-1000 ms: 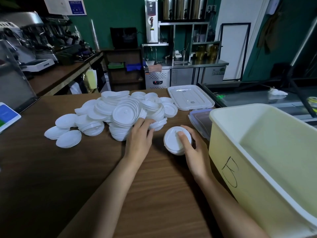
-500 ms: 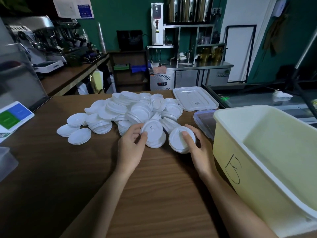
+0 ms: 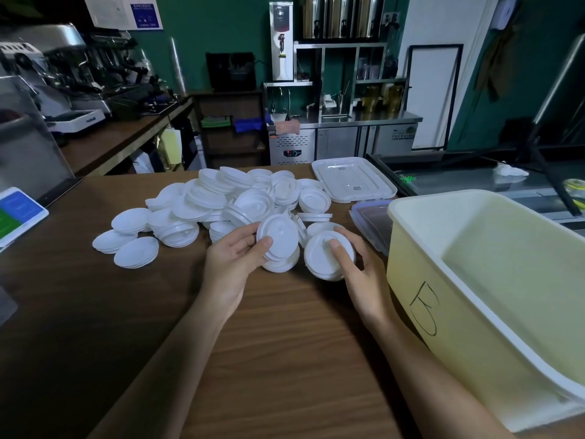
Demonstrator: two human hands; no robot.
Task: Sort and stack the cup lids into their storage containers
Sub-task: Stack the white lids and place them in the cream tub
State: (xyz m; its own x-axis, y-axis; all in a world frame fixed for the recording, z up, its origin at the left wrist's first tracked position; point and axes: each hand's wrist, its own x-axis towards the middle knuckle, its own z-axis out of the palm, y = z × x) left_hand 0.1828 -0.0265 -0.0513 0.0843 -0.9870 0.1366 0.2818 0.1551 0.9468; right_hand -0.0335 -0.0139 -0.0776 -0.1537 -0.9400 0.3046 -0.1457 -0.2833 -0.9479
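The left hand (image 3: pixel 234 258) pinches a white lid (image 3: pixel 278 237) at its fingertips; beside them, the right hand (image 3: pixel 361 274) grips a lid stack (image 3: pixel 323 258), thumb on top.

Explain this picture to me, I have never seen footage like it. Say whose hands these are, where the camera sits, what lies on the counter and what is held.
No machine here: a person works with bare hands, and the camera is worn on their head, looking forward and down. On the wooden counter lie a loose pile of white cup lids, a flat white box lid beyond it, and a pale yellow bin on the right, with a clear lidded box beside it. The left hand pinches a small stack of lids, tilted. The right hand grips a second stack, thumb on top.
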